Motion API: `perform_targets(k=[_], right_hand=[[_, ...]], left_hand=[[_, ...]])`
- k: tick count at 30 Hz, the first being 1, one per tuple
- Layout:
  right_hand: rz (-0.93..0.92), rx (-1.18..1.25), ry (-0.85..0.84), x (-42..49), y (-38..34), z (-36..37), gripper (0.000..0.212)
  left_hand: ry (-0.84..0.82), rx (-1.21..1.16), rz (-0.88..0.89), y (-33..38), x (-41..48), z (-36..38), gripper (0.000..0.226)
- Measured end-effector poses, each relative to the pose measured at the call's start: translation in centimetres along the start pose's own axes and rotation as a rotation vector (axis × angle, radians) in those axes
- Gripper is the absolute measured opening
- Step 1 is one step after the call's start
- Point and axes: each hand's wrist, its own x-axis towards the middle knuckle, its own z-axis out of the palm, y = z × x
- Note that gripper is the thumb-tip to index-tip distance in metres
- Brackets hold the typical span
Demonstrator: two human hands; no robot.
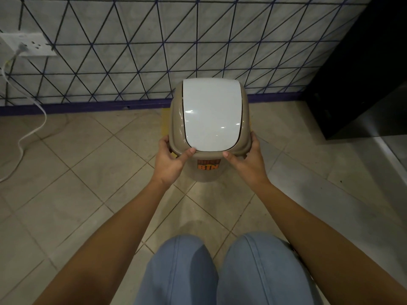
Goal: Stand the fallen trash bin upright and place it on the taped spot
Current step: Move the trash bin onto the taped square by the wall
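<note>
We hold the upright trash bin (210, 137) by its lid rim, left hand (169, 158) at 8 o'clock and right hand (246, 160) at 4 o'clock, fingers closed around it. It stands by the wall over yellow tape (164, 119). We judge it light, rigid and smooth; grip the rim, not the swinging white flap (212, 114).

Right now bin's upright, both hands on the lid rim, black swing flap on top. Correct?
Not quite: the head view shows the swing flap is white, not black. The rest holds: the bin is upright, left hand and right hand gripping the lid rim.
</note>
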Motion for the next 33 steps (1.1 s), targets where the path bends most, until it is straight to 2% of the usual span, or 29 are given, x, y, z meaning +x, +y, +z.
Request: perform_targets(k=[7, 10, 13, 15, 17, 19, 24, 33], right_hand=[[-0.017, -0.029, 0.025, 1.0, 0.2, -1.4, 0.091], [-0.022, -0.086, 0.059, 1.2, 0.3, -1.5, 0.091], [-0.146, -0.327, 0.151, 0.7, 0.0, -1.3, 0.094], [-0.294, -0.571, 0.118, 0.7, -0.2, -1.3, 0.085], [-0.357, -0.711, 0.048, 0.9, -0.2, -1.4, 0.074], [-0.323, -0.688, 0.008, 1.0, -0.2, -1.4, 0.07], [-0.249, -0.524, 0.028, 1.3, -0.3, -1.4, 0.089], [-0.202, -0.451, 0.039, 2.4, -0.7, -1.1, 0.093]], left_hand=[[-0.024, -0.002, -0.012, 0.5, 0.6, 1.9, 0.07], [-0.024, 0.03, 0.029, 1.1, 0.4, 2.4, 0.082], [0.092, 0.269, 0.259, 2.1, -0.1, 3.2, 0.094], [0.129, 0.449, 0.365, 2.6, -0.2, 3.4, 0.09], [0.102, 0.52, 0.426, 2.8, 0.0, 3.5, 0.085], [0.073, 0.536, 0.463, 2.8, 0.2, 3.5, 0.083], [0.083, 0.481, 0.433, 2.7, 0.7, 3.7, 0.084], [0.057, 0.452, 0.429, 2.9, 1.9, 3.7, 0.085]])
